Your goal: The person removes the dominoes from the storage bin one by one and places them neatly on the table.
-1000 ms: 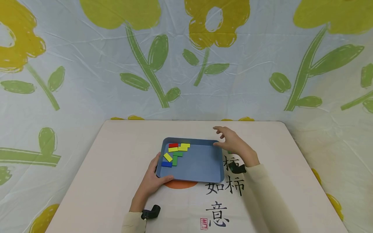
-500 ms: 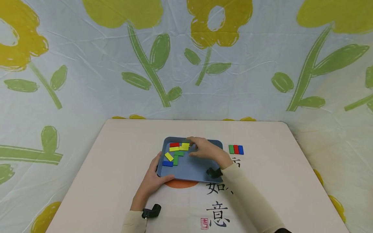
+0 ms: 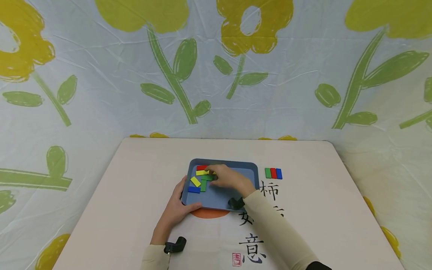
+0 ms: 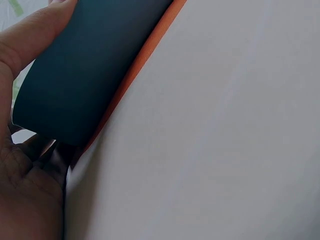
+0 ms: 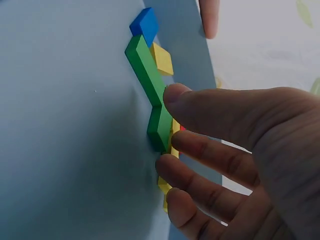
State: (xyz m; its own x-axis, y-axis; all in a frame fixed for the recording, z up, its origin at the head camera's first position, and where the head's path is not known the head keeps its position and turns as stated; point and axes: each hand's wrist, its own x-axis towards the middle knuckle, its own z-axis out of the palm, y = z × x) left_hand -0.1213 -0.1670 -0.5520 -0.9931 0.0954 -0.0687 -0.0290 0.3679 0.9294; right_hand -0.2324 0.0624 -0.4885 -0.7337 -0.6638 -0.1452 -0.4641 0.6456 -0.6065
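A blue-grey tray [image 3: 216, 199] holds several small coloured blocks at its left side. My left hand [image 3: 178, 202] grips its near left corner, thumb [image 4: 35, 37] over the rim and fingers curled underneath. My right hand [image 3: 231, 177] reaches over the blocks from the right, fingers loosely bent and spread from the thumb. In the right wrist view, its thumb tip overlaps two green blocks [image 5: 145, 65] set end to end at an angle, its other fingertips beside yellow blocks. A slanted yellow block [image 3: 195, 182] and a blue block [image 3: 194, 190] lie nearer the left hand; a red block [image 3: 201, 168] sits by the far wall.
Right of the tray, a green block [image 3: 268, 173], a red block [image 3: 273, 173] and a blue block [image 3: 279, 173] stand side by side on the table [image 3: 317, 187]. Dark printed characters [image 3: 252, 247] mark the cloth in front. A flower-patterned sheet [image 3: 287, 93] hangs behind.
My right hand has moved left from the tray's right rim to over the blocks at its left, uncovering the row of three blocks on the table. The left hand stays put.
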